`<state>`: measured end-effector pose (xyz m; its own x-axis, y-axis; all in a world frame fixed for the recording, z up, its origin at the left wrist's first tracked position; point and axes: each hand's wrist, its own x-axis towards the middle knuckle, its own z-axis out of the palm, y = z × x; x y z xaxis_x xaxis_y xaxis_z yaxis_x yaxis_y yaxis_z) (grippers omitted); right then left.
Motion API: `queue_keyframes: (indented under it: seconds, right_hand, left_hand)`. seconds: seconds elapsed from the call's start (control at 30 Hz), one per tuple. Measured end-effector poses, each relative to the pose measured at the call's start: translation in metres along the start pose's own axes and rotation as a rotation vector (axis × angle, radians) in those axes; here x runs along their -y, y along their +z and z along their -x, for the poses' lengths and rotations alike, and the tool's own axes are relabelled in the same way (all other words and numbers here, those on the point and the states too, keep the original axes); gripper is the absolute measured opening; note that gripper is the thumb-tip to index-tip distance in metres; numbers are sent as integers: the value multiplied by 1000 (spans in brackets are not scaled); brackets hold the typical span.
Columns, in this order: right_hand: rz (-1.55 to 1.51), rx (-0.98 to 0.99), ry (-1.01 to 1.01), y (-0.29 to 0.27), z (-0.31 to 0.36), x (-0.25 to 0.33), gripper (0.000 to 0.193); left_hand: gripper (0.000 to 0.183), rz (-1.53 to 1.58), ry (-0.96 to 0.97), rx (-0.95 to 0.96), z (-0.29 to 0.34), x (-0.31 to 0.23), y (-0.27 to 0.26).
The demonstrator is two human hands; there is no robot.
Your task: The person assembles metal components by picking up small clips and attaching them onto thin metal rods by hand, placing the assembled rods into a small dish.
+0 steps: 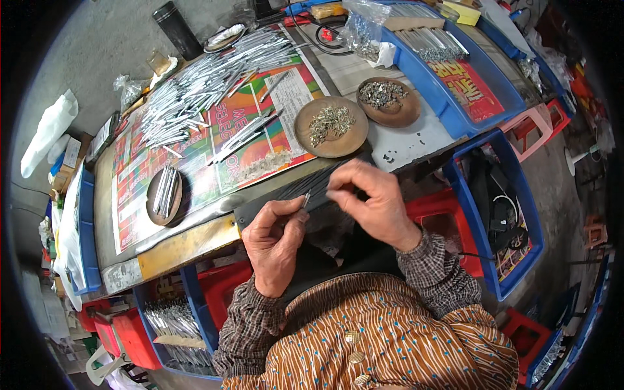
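My left hand (pixel 276 247), at the table's near edge, pinches a slim silver metal piece (pixel 307 197) between thumb and forefinger. Only its tip shows above the fingers. Just to its right, my right hand (pixel 374 195) has its fingers curled and thumb drawn in; whatever they hold is hidden. Beyond the hands stands a round wooden dish (pixel 302 133) of small brass-coloured parts (pixel 333 125). A second wooden dish (pixel 409 114) beside it carries small dark silver parts (pixel 382 93). Farther left, an oval dish (pixel 155 211) holds several silver metal rods (pixel 168 190).
A large heap of metal rods (pixel 214 75) covers the far left of the table. Blue bins stand at the right: one tray (pixel 504 91) on the table, one crate (pixel 461 185) below. Under the table are a blue crate (pixel 192 286) of rods and red stools (pixel 442 214).
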<state>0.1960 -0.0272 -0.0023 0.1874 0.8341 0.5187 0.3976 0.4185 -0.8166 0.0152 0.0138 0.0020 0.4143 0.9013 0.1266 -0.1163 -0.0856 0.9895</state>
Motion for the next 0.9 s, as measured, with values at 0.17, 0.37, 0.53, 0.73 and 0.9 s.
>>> queue_keyframes:
  seconds: [0.17,0.37,0.53,0.73,0.9]
  right_hand:
    - [-189,36,4,21,7,11,15]
    - [-180,32,-20,24,9,16,14]
    - [-194,32,4,25,12,15,13]
    - [-396,-14,178,30,17,16,12]
    - [-423,-8,228,30,18,12,15]
  left_hand:
    - [16,129,-33,16,5,-5,3]
    - [13,118,-15,11,11,-2,0]
    - [15,120,-22,12,14,-1,0]
    - [15,188,-35,36,14,-1,1]
    - [14,217,-75,24,14,-1,1]
